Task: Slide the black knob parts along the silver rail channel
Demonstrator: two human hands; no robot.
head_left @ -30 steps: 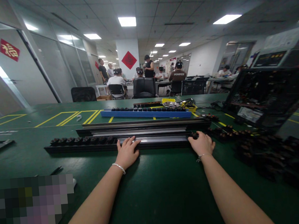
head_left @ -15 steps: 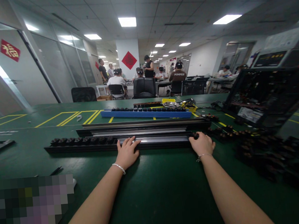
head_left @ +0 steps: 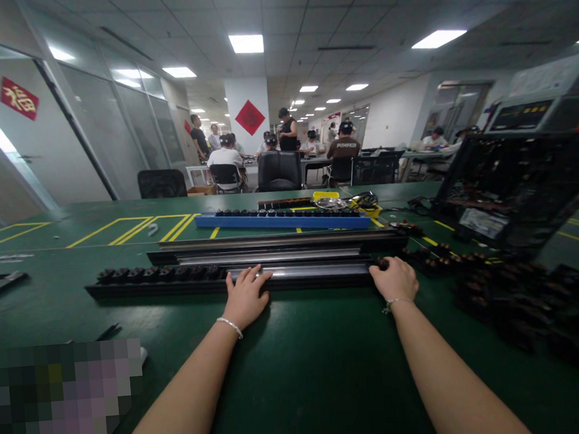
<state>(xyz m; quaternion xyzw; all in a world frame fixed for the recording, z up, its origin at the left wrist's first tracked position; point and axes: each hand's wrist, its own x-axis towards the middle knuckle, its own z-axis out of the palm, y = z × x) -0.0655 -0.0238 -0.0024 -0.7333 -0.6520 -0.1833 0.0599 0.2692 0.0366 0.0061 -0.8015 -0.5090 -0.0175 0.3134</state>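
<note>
A long black rail (head_left: pixel 319 281) with a shiny metal channel lies crosswise on the green table (head_left: pixel 306 369). Several small black parts (head_left: pixel 158 274) sit in a row along its left half. With fingers spread, my left hand (head_left: pixel 248 292) rests on the rail beside the last part of that row. At the rail's right end, my right hand (head_left: pixel 395 279) is closed around a small black part (head_left: pixel 383 263), mostly hidden by the fingers. Behind this rail lie more dark rails with metal strips (head_left: pixel 272 255).
Farther back, a blue tray (head_left: pixel 290 221) carries a row of dark parts, near a yellow container (head_left: pixel 326 195) and cables. Loose black parts (head_left: pixel 537 311) are heaped at right, before an open equipment case (head_left: pixel 508 186). A blurred item (head_left: pixel 68 408) occupies the near left.
My right hand has shifted slightly to the right, just off the rail's end. My left hand and the rails look unmoved.
</note>
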